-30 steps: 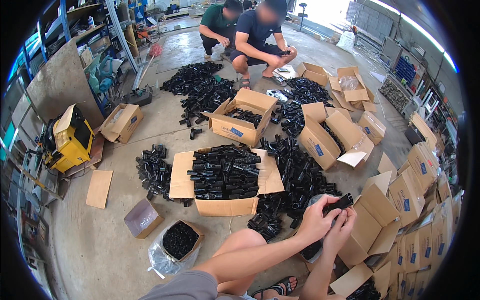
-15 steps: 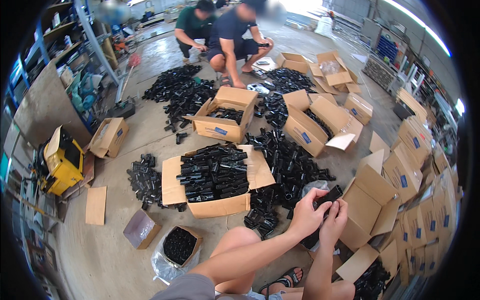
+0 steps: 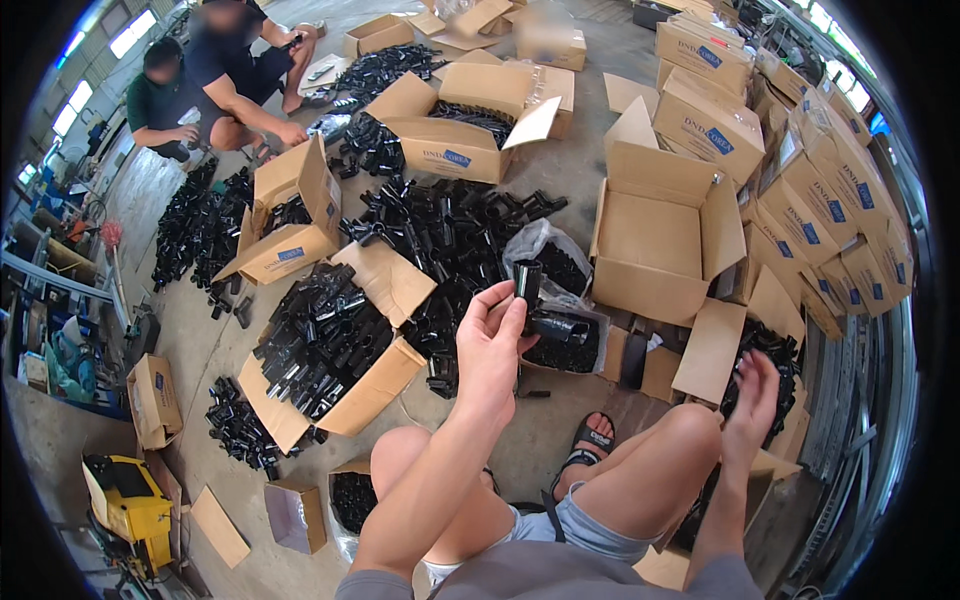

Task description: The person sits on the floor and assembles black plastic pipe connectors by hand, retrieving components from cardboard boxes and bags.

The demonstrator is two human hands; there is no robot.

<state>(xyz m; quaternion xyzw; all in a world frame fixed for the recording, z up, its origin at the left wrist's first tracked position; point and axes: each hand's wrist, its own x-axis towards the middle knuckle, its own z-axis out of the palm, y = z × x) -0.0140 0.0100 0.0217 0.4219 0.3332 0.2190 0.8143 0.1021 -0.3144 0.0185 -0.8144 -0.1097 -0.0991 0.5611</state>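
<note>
My left hand [image 3: 488,350] is closed around a black plastic pipe fitting [image 3: 527,284] with a tubular end pointing up. A second tubular part points right, seemingly of the same piece. Out to the right, my right hand [image 3: 750,405] has loosely bent fingers, slightly apart, over a box of small black parts [image 3: 778,345]; no held thing shows clearly. Beyond the left hand lies a heap of black fittings [image 3: 440,225]. Behind the held fitting stand a plastic-lined box [image 3: 604,338] and a clear bag [image 3: 528,240], both with small black parts.
An open carton [image 3: 650,235] stands ahead on the right, with stacked cartons [image 3: 820,200] beyond. A carton full of fittings [image 3: 375,390] is at left. Two people [image 3: 240,85] crouch at the far left by more heaps. A yellow machine [image 3: 130,510] sits lower left.
My right hand has left the fitting and moved right to the box of small parts. My left hand keeps the fitting. The view has swung to the right.
</note>
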